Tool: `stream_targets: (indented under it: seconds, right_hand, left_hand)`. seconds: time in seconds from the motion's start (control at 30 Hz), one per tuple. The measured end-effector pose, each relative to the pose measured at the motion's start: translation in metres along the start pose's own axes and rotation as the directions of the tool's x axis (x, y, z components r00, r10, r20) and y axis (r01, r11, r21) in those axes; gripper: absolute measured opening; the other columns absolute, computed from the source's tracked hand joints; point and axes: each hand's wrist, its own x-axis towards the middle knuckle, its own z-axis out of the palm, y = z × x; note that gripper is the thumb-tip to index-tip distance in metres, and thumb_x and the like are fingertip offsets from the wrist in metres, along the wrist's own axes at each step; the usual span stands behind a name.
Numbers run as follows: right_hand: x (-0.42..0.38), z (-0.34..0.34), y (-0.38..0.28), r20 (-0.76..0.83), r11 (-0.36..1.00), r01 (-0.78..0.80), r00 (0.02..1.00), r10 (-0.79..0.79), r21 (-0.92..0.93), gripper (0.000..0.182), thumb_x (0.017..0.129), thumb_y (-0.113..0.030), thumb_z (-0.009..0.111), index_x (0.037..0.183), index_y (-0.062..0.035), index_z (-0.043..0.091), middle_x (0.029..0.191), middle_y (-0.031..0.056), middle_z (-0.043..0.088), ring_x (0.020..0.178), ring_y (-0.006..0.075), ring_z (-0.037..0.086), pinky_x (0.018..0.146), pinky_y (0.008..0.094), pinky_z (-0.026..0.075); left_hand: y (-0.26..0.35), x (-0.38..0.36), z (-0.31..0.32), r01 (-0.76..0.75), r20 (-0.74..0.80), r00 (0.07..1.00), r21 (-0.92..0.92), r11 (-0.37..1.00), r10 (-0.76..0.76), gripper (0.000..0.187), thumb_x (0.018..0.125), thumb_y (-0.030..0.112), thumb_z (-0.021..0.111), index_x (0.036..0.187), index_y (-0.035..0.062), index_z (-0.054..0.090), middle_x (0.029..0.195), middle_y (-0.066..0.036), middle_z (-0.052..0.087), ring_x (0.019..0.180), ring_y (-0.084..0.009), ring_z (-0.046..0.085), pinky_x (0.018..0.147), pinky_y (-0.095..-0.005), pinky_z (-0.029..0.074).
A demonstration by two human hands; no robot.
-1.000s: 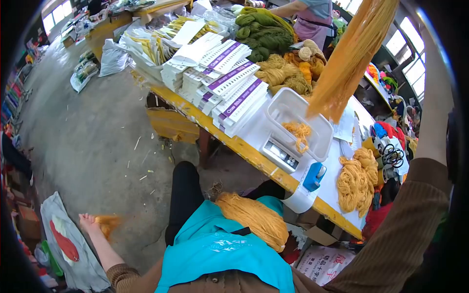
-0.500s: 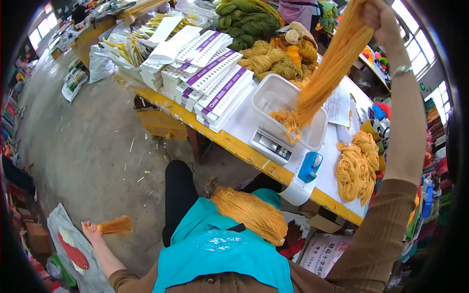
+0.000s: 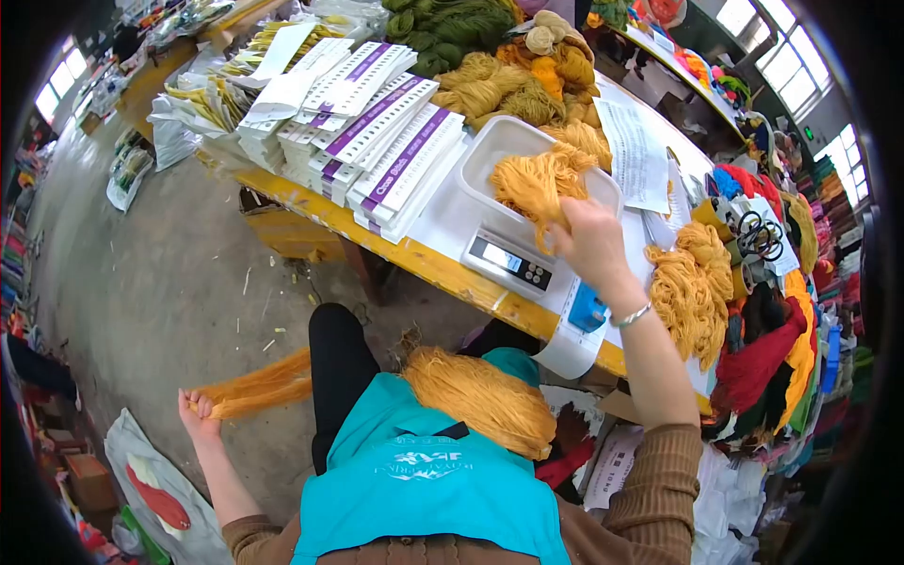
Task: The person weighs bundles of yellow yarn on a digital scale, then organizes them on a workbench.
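Observation:
My left hand (image 3: 200, 414) is closed round one end of an orange thread bundle (image 3: 259, 384), held out over the floor at the lower left. At the plastic tub (image 3: 478, 160), my right hand (image 3: 591, 234) has its fingers closed on the near edge of a heap of orange yarn (image 3: 535, 186) that lies inside. The tub sits on a digital scale (image 3: 508, 264) with a lit display. A large hank of orange thread (image 3: 482, 400) lies across my lap on the teal apron (image 3: 424, 471).
Stacked printed cards (image 3: 405, 160) stand left of the tub, with green yarn (image 3: 438, 38) behind. On the right are more orange skeins (image 3: 689, 292), scissors (image 3: 758, 235) and a blue tape dispenser (image 3: 586, 309). The yellow table edge (image 3: 443, 282) runs diagonally before my knees.
My right hand has come down from the upper right to the tub, and the raised orange yarn now lies in it. My left hand's bundle has swung out longer toward my knee.

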Motion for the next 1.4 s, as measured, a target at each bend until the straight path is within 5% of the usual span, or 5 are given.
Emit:
stream_targets:
  seconds: [0.1,0.33,1.1,1.2,1.4]
  right_hand:
    - [-0.028,0.004,-0.011,-0.110,0.991,0.133,0.985,-0.135,-0.019,0.046,0.073,-0.011,0.072,0.117,-0.0022,0.062,0.099,0.0130,0.068,0.101,0.0306,0.062,0.088,0.0427,0.048]
    - [-0.054,-0.020,-0.014,-0.237,0.995,0.008,0.971,0.016,0.102,0.056,0.077,-0.010,0.073,0.129,-0.0006,0.055,0.121,0.0173,0.062,0.118,0.0334,0.056,0.099,0.0426,0.045]
    - [-0.040,0.017,-0.012,-0.186,0.999,0.035,0.982,-0.040,-0.032,0.072,0.056,-0.010,0.086,0.121,-0.0091,0.054,0.123,0.0097,0.058,0.125,0.0307,0.051,0.103,0.0432,0.041]
    - [-0.038,0.029,-0.009,-0.221,0.997,0.020,0.975,-0.036,-0.074,0.066,0.057,-0.011,0.085,0.117,-0.0088,0.056,0.119,0.0093,0.058,0.123,0.0304,0.052,0.104,0.0437,0.041]
    - [-0.034,0.026,-0.008,-0.201,0.997,-0.006,0.979,0.020,0.071,0.057,0.061,-0.010,0.082,0.113,-0.0087,0.058,0.113,0.0114,0.062,0.119,0.0322,0.055,0.101,0.0435,0.043]
  left_hand:
    - [-0.015,-0.005,0.032,0.043,0.048,0.998,0.035,0.998,-0.045,0.027,0.102,0.030,0.051,0.080,0.0134,0.048,0.069,0.001,0.045,0.041,-0.0075,0.027,0.035,-0.0217,0.024]
    - [-0.033,-0.032,0.096,0.061,0.209,0.975,0.062,0.996,-0.073,0.027,0.103,0.028,0.049,0.081,0.0128,0.048,0.069,0.001,0.044,0.040,-0.0064,0.026,0.034,-0.0209,0.022]
    - [-0.071,-0.091,0.205,0.203,0.542,0.811,0.094,0.975,-0.221,0.024,0.106,0.027,0.042,0.092,0.0086,0.049,0.063,0.003,0.038,0.041,-0.0058,0.024,0.037,-0.0228,0.022]
    - [-0.088,-0.098,0.224,0.253,0.621,0.738,0.107,0.962,-0.263,0.024,0.106,0.029,0.043,0.104,0.0061,0.052,0.060,0.003,0.038,0.041,-0.0058,0.026,0.037,-0.0224,0.023]
    - [-0.178,-0.133,0.307,0.540,0.801,0.315,0.291,0.790,-0.510,0.046,0.103,0.035,0.045,0.134,0.0009,0.050,0.064,0.003,0.042,0.044,-0.0028,0.031,0.039,-0.0208,0.024]
